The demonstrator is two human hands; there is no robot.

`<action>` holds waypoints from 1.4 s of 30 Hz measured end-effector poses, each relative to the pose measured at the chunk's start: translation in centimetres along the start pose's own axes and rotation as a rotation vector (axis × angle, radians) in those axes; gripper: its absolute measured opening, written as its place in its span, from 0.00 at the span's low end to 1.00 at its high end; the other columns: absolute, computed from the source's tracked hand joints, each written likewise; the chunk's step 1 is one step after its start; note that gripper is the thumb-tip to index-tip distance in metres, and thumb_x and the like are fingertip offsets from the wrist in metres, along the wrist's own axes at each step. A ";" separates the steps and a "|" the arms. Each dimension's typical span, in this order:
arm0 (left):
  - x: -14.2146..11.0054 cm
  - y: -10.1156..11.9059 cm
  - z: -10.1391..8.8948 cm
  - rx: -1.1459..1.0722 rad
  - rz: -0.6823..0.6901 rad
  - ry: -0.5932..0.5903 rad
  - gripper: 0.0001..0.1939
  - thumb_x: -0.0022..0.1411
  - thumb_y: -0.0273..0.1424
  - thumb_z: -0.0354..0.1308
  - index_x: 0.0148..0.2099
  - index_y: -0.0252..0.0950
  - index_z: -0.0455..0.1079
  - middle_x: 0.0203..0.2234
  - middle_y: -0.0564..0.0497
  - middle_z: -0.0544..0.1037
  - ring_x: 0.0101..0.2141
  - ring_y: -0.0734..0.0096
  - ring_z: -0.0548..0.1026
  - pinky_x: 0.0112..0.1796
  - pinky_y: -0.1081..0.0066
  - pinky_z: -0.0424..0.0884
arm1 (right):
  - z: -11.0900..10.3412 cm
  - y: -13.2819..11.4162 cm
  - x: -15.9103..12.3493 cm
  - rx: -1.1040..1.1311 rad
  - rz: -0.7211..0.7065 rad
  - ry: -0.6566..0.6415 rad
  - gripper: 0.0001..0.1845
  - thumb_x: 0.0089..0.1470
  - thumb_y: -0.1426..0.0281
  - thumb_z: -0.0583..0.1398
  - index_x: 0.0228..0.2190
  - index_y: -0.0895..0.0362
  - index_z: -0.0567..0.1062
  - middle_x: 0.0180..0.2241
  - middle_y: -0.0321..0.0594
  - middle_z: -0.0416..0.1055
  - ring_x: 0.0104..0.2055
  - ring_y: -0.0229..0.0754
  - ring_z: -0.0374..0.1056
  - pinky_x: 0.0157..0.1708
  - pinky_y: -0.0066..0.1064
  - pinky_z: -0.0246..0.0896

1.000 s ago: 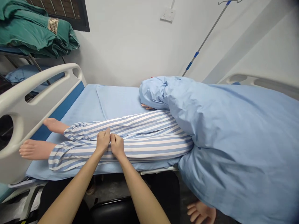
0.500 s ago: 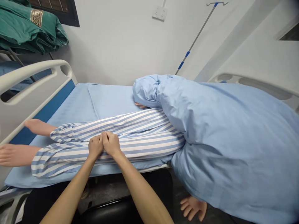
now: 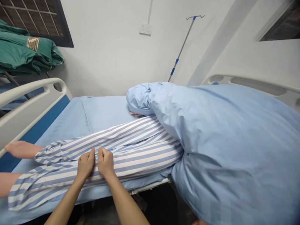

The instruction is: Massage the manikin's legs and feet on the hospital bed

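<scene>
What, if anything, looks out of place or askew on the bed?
The blue blanket looks askew: it is heaped at the right of the view and hangs over the near edge of the bed, while the striped trouser legs lie uncovered. I see no spill or damage.

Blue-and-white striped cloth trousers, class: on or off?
The trousers are on: one bare foot and one bare ankle emerge from the cuffs.

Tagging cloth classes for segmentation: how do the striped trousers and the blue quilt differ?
Pattern: the trousers are blue-and-white striped; the quilt is plain light blue.
Pose: the trousers lie lengthwise on the bed; the quilt hangs past its near edge.
Bulk: the quilt looks puffier than the trousers.
Shared: both are creased.
</scene>
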State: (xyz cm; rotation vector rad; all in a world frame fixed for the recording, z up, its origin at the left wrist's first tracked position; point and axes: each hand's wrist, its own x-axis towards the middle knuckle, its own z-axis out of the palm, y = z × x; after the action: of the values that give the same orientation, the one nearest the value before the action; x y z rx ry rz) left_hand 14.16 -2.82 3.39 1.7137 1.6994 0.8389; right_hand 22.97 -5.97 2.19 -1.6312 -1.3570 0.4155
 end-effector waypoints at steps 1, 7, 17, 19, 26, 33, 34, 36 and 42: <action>0.0 0.6 0.2 -0.102 -0.021 -0.011 0.23 0.55 0.42 0.45 0.13 0.37 0.51 0.09 0.57 0.55 0.17 0.77 0.55 0.21 0.74 0.52 | 0.0 0.0 0.1 0.021 0.015 0.016 0.22 0.60 0.66 0.43 0.19 0.56 0.65 0.17 0.34 0.65 0.21 0.35 0.58 0.23 0.28 0.41; -1.2 2.7 2.2 -0.342 -0.079 0.117 0.23 0.55 0.42 0.47 0.14 0.38 0.49 0.10 0.57 0.54 0.17 0.78 0.54 0.21 0.74 0.55 | -0.1 0.0 0.5 0.243 0.127 0.104 0.21 0.59 0.65 0.43 0.17 0.56 0.60 0.16 0.33 0.61 0.20 0.35 0.56 0.22 0.27 0.44; -1.6 1.4 2.9 -0.163 -0.049 0.084 0.24 0.55 0.47 0.44 0.15 0.37 0.57 0.11 0.53 0.65 0.19 0.73 0.62 0.22 0.74 0.58 | 0.1 0.4 0.6 0.370 0.150 0.139 0.21 0.59 0.63 0.44 0.17 0.56 0.56 0.16 0.31 0.56 0.21 0.34 0.52 0.21 0.26 0.44; -1.5 1.5 2.9 -0.143 -0.048 0.076 0.24 0.55 0.47 0.44 0.16 0.36 0.60 0.12 0.52 0.67 0.20 0.72 0.63 0.22 0.74 0.59 | -0.5 0.1 0.8 0.304 0.148 0.121 0.21 0.59 0.63 0.45 0.16 0.56 0.57 0.16 0.32 0.57 0.20 0.34 0.53 0.21 0.26 0.44; -1.5 1.6 3.0 -0.019 0.015 -0.001 0.23 0.55 0.45 0.43 0.16 0.36 0.61 0.11 0.54 0.65 0.19 0.73 0.63 0.22 0.75 0.57 | -4.7 -0.8 1.3 -0.039 -0.083 0.046 0.22 0.60 0.65 0.44 0.19 0.56 0.66 0.17 0.33 0.65 0.20 0.33 0.58 0.21 0.26 0.44; -1.8 2.2 3.1 0.007 0.023 0.061 0.25 0.56 0.46 0.43 0.14 0.37 0.56 0.10 0.54 0.62 0.18 0.73 0.62 0.22 0.75 0.58 | -2.8 1.7 0.5 -0.438 -0.039 -0.008 0.19 0.59 0.66 0.44 0.26 0.56 0.70 0.21 0.41 0.72 0.21 0.41 0.65 0.21 0.29 0.47; -1.8 2.2 3.0 0.014 0.015 0.069 0.25 0.56 0.46 0.42 0.14 0.37 0.56 0.10 0.54 0.62 0.18 0.73 0.62 0.22 0.74 0.58 | -2.6 1.7 0.4 -0.448 -0.034 -0.014 0.19 0.59 0.66 0.44 0.27 0.56 0.70 0.21 0.42 0.72 0.21 0.41 0.66 0.21 0.29 0.48; -1.8 2.3 2.9 0.020 -0.003 0.055 0.25 0.56 0.46 0.43 0.14 0.37 0.56 0.10 0.54 0.63 0.19 0.72 0.62 0.23 0.74 0.58 | -2.5 1.6 0.4 -0.435 -0.041 -0.020 0.19 0.59 0.66 0.44 0.27 0.56 0.70 0.21 0.42 0.72 0.21 0.41 0.66 0.21 0.28 0.48; -1.4 4.4 2.8 -0.191 -0.081 -0.048 0.23 0.55 0.46 0.46 0.15 0.38 0.55 0.11 0.55 0.62 0.19 0.73 0.61 0.23 0.73 0.59 | -3.3 1.7 0.5 -0.200 -0.009 0.118 0.21 0.60 0.65 0.44 0.22 0.55 0.69 0.19 0.38 0.70 0.22 0.39 0.65 0.22 0.28 0.45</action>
State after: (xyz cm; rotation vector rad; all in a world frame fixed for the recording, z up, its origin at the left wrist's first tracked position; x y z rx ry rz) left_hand 19.16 -4.23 4.97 1.5162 1.5917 0.8852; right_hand 26.59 -6.89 2.62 -1.7824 -1.3506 0.1789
